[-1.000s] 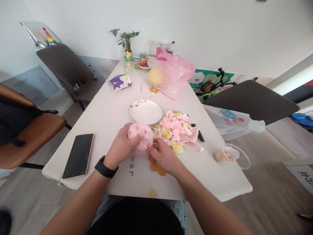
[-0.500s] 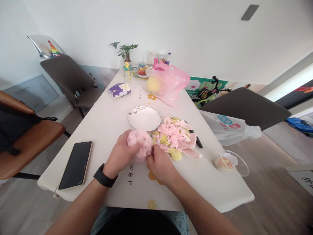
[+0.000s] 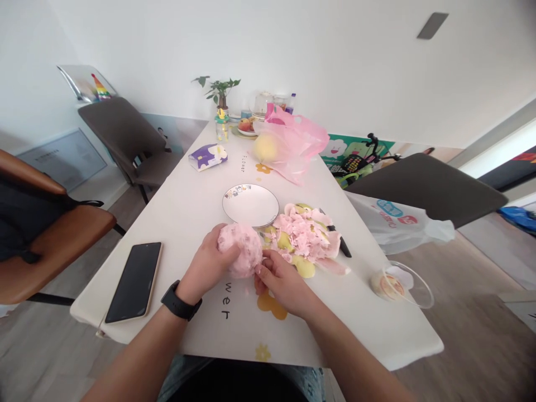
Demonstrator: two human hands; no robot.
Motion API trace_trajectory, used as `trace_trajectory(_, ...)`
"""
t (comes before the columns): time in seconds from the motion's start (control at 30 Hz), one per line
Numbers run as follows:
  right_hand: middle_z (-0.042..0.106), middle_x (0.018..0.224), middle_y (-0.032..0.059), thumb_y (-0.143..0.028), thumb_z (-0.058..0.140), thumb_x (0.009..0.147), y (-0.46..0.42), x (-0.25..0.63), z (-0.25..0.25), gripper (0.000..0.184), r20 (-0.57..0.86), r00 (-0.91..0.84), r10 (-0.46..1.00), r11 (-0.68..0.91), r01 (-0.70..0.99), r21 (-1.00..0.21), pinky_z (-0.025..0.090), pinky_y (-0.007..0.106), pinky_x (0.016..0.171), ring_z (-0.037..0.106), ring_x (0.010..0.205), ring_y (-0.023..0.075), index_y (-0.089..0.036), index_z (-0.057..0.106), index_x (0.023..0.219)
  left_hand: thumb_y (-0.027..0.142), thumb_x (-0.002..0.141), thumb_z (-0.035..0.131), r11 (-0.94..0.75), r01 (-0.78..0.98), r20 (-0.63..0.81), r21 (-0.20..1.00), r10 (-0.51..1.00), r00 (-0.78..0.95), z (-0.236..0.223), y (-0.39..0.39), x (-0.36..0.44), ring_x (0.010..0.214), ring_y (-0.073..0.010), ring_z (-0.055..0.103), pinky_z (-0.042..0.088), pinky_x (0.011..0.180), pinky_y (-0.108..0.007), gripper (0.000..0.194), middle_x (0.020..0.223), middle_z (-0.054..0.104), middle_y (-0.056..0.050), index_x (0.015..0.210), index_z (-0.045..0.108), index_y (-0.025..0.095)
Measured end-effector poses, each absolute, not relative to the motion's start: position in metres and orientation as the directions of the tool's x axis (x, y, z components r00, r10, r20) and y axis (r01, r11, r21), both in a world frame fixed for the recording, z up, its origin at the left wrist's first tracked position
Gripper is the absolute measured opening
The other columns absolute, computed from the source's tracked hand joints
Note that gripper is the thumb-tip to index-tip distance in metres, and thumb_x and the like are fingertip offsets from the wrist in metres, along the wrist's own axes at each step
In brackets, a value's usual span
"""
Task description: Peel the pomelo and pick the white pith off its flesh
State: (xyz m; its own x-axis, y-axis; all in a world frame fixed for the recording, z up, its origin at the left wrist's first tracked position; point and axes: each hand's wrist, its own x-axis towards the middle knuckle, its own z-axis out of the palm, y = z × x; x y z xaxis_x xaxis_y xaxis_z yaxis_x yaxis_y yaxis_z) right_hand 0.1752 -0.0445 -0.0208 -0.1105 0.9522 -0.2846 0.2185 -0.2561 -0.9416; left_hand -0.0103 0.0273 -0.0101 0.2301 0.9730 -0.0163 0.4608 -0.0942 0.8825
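Note:
My left hand [image 3: 211, 258] is closed round a peeled pomelo [image 3: 240, 250], pink and covered in ragged pith, held just above the near part of the table. At its lower right side, my right hand [image 3: 278, 279] has thumb and fingertips pinched together, touching or nearly touching the fruit. Whatever lies between those fingertips is too small to make out. To the right lies a heap of pomelo peel [image 3: 307, 234], pink pith mixed with yellow-green rind. A black-handled knife [image 3: 344, 245] shows partly from beneath the heap. Beyond the fruit sits a white oval plate [image 3: 251, 205] with nothing on it.
A phone [image 3: 134, 282] lies at the left. A clear plastic tub [image 3: 387, 285] stands near the right edge, where a white bag [image 3: 397, 223] hangs. Farther back are a tissue pack [image 3: 208, 157], a pink bag [image 3: 299, 142] with a yellow fruit, and a potted plant [image 3: 221, 92].
The view has tilted upward slightly. My right hand has moved in against the pomelo and drawn back a little, its fingers pinching. My left hand keeps its hold.

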Motion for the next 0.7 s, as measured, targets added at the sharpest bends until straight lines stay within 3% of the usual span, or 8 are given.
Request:
trace_trajectory(0.27,0.061,0.069,-0.0029,-0.024,0.052,0.085,-0.037,0.158,-0.014,0.013,-0.369,0.129,0.920,-0.389,0.388,-0.835,0.045,0.027,0.049,0.057,0.050,0.0133,-0.022,0.045,0.097,0.036,0.082,0.062,-0.112,0.485,0.008,0.867,0.978,0.211,-0.015,0.027,-0.006,0.113,-0.0275,0.060,0.048,0.096,-0.042,0.047,0.122,0.065,-0.008,0.127,0.054,0.025)
trace_trajectory(0.7,0.057,0.065,-0.0060,-0.024,0.049,0.087,-0.040,0.163,-0.014,0.008,-0.366,0.095,0.926,-0.365,0.476,-0.800,0.043,0.026,0.046,0.057,0.042,0.0125,-0.023,0.043,0.092,0.036,0.079,0.064,-0.154,0.536,0.034,0.830,0.973,0.227,-0.016,0.025,-0.001,0.122,-0.0288,0.055,0.048,0.097,-0.040,0.054,0.128,0.059,-0.010,0.130,0.052,0.025)
